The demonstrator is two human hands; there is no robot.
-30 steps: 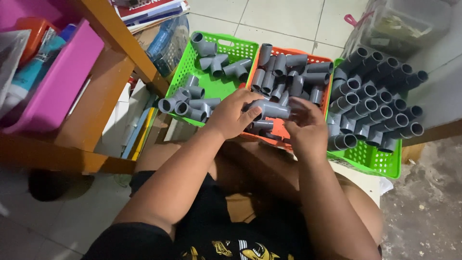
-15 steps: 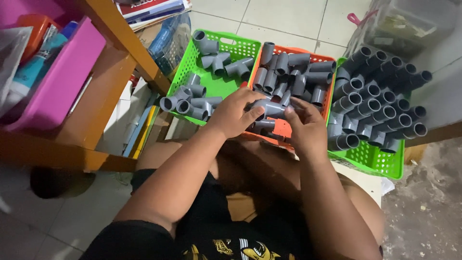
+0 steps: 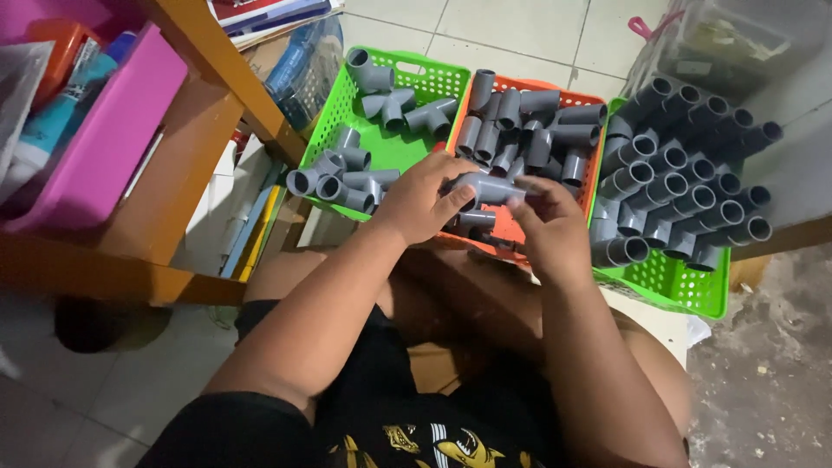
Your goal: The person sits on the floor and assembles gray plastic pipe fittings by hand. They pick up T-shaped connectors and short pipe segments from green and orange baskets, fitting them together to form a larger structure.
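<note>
Both hands — left hand (image 3: 420, 204) and right hand (image 3: 550, 230) — are gripping a grey pipe fitting (image 3: 485, 186) over the orange basket (image 3: 555, 87), seemingly pressing pieces together — alignment is mattering next.

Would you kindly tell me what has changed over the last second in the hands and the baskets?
Very little: both hands, left hand and right hand, keep gripping the same grey pipe fitting over the orange basket, only adjusting their fingers. The green baskets and their fittings stayed put.
</note>
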